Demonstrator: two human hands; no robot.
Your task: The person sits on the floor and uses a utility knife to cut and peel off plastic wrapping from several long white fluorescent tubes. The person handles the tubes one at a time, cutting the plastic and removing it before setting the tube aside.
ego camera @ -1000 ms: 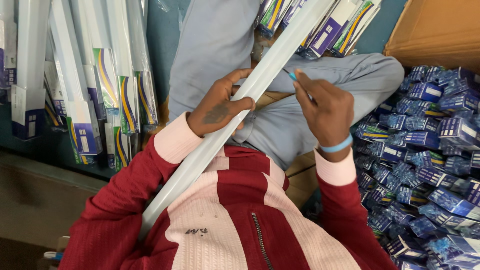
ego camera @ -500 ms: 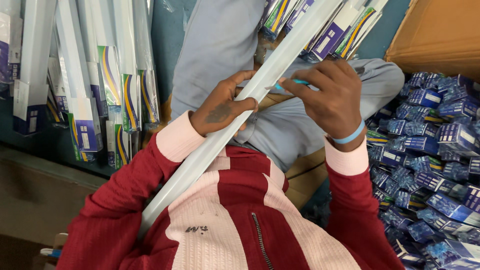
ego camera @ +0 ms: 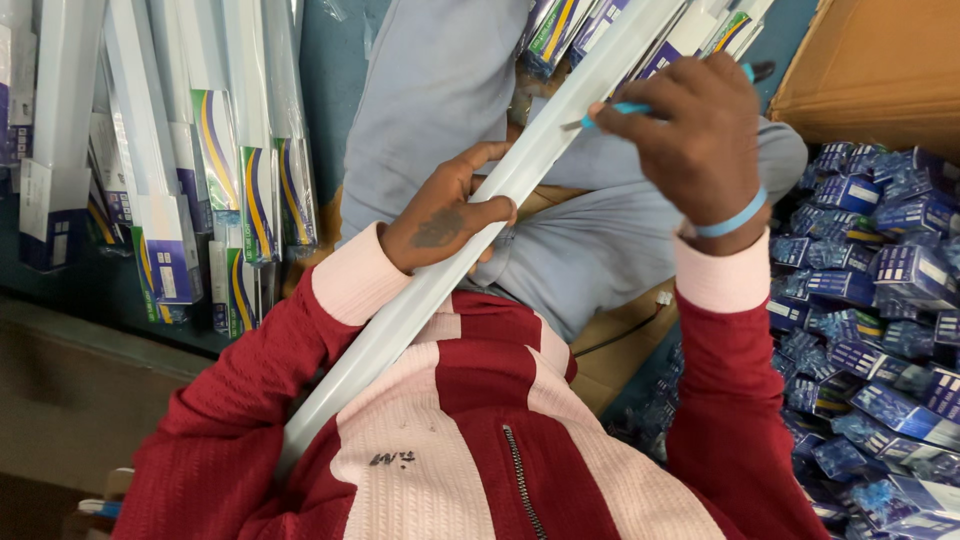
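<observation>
Left hand (ego camera: 447,217) wrapped around the long white tube light (ego camera: 470,228) at about mid-length, fingers curled over the top, thumb pressed against the near side. Right hand (ego camera: 690,135) closed in a pinch on a small light-blue tool (ego camera: 622,107), tip set against the tube farther up and to the right; a light-blue wristband (ego camera: 733,217) around that wrist. Tube running diagonally from near left, across the red and pink striped jacket (ego camera: 480,440), to far right, over the lap in grey trousers (ego camera: 590,250); upper end lost among boxed tubes at the far edge. Long white tube cartons (ego camera: 170,150) with blue, yellow and green printed ends standing in a row at the left, leaning against a teal surface. Heap of small blue boxes (ego camera: 880,330) filling the right side, near to far. Brown cardboard carton (ego camera: 880,70) at the far right corner, just beyond the heap. Thin dark cable (ego camera: 625,335) lying on brown cardboard just beside the right sleeve.
</observation>
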